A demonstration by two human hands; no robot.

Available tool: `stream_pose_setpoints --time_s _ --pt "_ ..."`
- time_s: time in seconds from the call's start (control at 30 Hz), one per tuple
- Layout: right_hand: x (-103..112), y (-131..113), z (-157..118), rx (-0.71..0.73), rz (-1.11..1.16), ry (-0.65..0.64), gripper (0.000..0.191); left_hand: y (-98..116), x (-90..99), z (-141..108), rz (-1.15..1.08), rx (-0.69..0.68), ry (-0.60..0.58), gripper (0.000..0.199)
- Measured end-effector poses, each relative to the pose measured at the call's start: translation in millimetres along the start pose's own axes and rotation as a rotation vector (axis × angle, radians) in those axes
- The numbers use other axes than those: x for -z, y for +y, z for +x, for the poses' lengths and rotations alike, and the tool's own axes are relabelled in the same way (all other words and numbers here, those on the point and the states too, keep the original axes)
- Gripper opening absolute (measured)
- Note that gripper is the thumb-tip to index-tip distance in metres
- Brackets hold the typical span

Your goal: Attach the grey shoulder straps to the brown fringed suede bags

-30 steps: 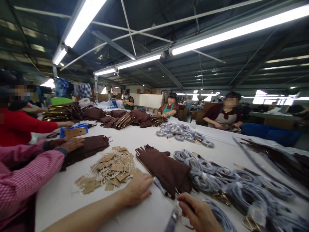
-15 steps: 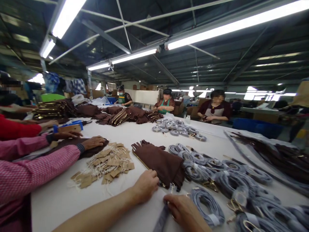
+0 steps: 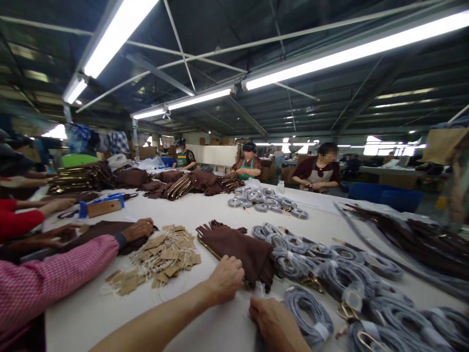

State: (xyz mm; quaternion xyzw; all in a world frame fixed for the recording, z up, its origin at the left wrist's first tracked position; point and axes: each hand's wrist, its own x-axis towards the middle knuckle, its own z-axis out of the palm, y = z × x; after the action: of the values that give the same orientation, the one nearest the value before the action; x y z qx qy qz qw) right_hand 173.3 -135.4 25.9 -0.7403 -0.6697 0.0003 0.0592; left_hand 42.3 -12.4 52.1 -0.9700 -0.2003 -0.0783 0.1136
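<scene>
Left hand [image 3: 225, 278] curled, gripping near edge of brown fabric pouch stack [image 3: 238, 249], mid-table [image 3: 227, 210]. Right hand [image 3: 273, 320] closed around wrapped grey strap coil [image 3: 309, 313]. Pouches likely soft, light, floppy; best taken at stiff gold-trimmed edge.

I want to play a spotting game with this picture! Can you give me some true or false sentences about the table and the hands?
1. The left hand touches the brown bag. True.
2. The paper tags are stacked in a neat box. False: they lie in a loose heap on the white table.
3. The right hand is beside a grey strap coil. True.
4. The sleeve next to the tags is plain blue. False: it is pink checked.
</scene>
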Motion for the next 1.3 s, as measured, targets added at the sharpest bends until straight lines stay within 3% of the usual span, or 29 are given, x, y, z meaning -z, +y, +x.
stream_pose_setpoints --time_s 0.13,0.27,0.43,0.6,0.67,0.77,0.9,0.97,1.07,1.17,1.3 --pt "5 5 -2 -0.02 0.051 -0.005 0.029 -35 27.9 -17 0.163 -0.131 0.04 0.011" --pt "7 3 -3 -0.038 0.095 0.003 0.033 -68 26.5 -43 0.232 -0.166 0.004 0.009" --pt "5 0 -4 -0.044 0.095 0.002 0.032 -97 17.2 -62 0.248 -0.022 -0.025 0.012" --pt "7 0 -4 -0.065 0.099 -0.004 0.033 -146 40.8 -93 0.288 0.177 -0.015 0.017" --pt "9 -2 -4 -0.077 0.098 -0.007 0.034 -155 48.5 -106 0.301 0.23 -0.021 0.018" --pt "12 -2 -5 -0.086 0.107 -0.015 0.035 -139 44.3 -109 0.285 0.238 -0.019 0.015" --pt "13 0 -6 -0.062 0.125 -0.022 0.034 -92 16.8 -84 0.122 0.085 0.013 0.042" --pt "12 2 -6 -0.05 0.13 -0.026 0.033 -78 2.6 -70 0.075 -0.03 -0.026 0.031" --pt "11 4 -5 -0.037 0.147 -0.03 0.032 -75 -9.2 -56 0.079 -0.095 -0.082 0.009" --pt "15 8 -4 -0.045 0.164 -0.036 0.03 -82 -3.1 -46 0.097 -0.036 -0.064 0.012" --pt "39 13 -5 -0.094 0.108 0.035 0.029 -76 24.5 -28 0.082 0.048 0.013 0.017"
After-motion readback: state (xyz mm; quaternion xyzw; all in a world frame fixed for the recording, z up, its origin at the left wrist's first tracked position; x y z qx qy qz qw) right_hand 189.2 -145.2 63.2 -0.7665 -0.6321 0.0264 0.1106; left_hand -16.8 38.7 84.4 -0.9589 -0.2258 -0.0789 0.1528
